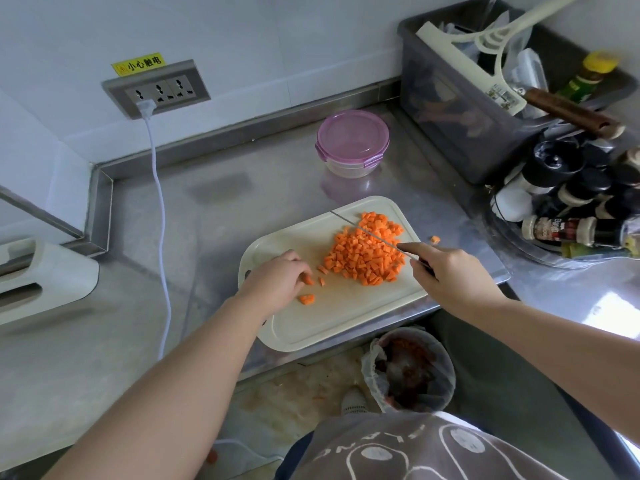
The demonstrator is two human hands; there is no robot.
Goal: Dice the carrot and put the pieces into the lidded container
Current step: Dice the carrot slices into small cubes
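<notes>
A heap of diced carrot [367, 251] lies on the cream cutting board [329, 327] at the counter's front edge. My right hand [450, 275] grips a knife [363, 229], its blade lying across the top of the heap. My left hand [277, 282] rests on the board left of the heap, fingertips pinching a small carrot piece [308, 280]. Another loose piece [307, 299] sits just below that hand, and one [435, 240] lies off the board on the counter. The round glass container with its purple lid [352, 140] on stands behind the board.
A grey bin [450, 109] of utensils stands at the back right, spice bottles [568, 202] beside it. A white cable [161, 216] runs from the wall socket down the counter. A white appliance [45, 275] sits at left. A lined waste bin [408, 368] stands on the floor below the board.
</notes>
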